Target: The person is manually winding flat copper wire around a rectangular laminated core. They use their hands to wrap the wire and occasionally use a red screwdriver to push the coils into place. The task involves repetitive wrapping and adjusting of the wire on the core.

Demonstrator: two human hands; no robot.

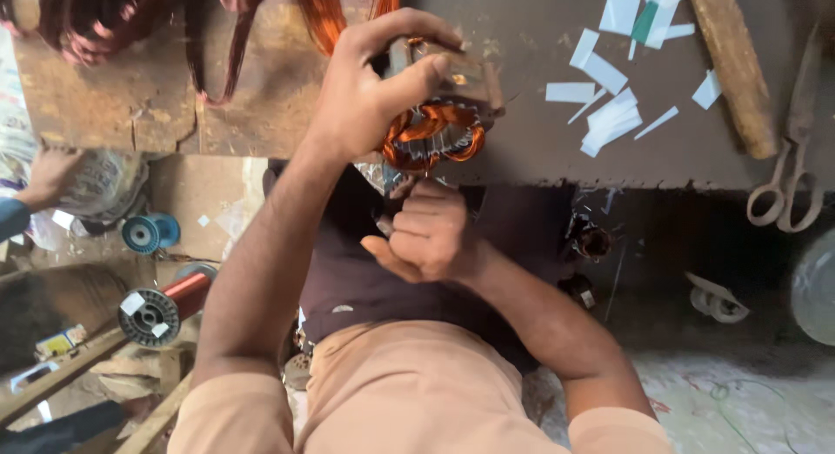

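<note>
Stator core [435, 132] with copper windings, held at the near edge of the bench [539, 141]. Left hand [370, 93] clamped over its top and side, fingers wrapped round the metal body. Right hand [426, 232] just below it, curled shut, knuckles up against the coil; what it pinches cannot be told. Bore faces down toward the right hand. Paper strips [609, 115], wooden mallet [731, 67] and scissors [787, 189] lie well apart to the right.

A motor stator [435, 128] sits at the edge of the surface [539, 150], the left hand [365, 89] over it and the right hand [426, 232] just below. Paper strips [609, 106] lie to its right; farther right, a wooden handle [735, 71] and scissors [791, 171]. Wire spools [161, 306] lie lower left.
</note>
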